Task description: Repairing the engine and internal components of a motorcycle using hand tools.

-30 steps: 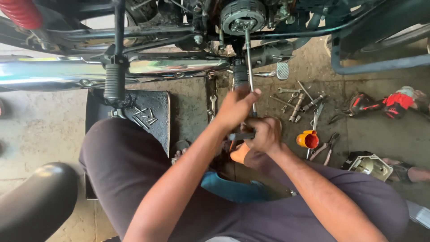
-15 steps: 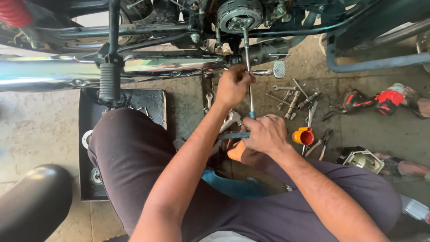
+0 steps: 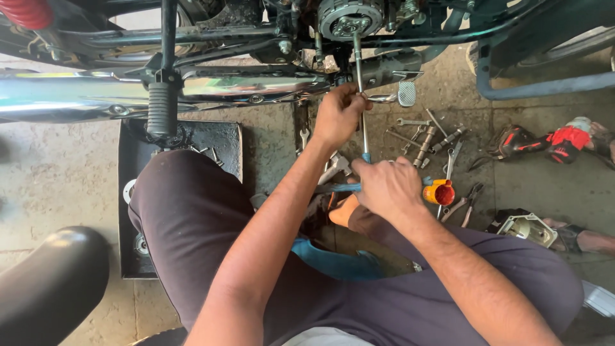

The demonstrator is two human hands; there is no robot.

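Note:
A long T-handle socket wrench [image 3: 360, 83] stands nearly upright, its tip on the round clutch assembly [image 3: 350, 16] of a motorcycle engine. My left hand [image 3: 337, 115] is closed around the steel shaft about halfway up. My right hand [image 3: 384, 186] grips the blue cross handle at the wrench's lower end, just above my knees. I am crouched beside the motorcycle, with dark trousers filling the lower part of the view.
A chrome exhaust pipe [image 3: 128, 93] and a ribbed footpeg [image 3: 159, 115] cross the upper left. A black tray [image 3: 211, 141] with bolts lies under the footpeg. Spanners and sockets [image 3: 423, 138], an orange cup [image 3: 441, 192], pliers, a red power tool [image 3: 551, 141] and a metal cover [image 3: 525, 227] lie on the floor at right.
My left hand has slid up the wrench shaft towards the engine. My right hand stays on the blue handle, and the view has shifted slightly.

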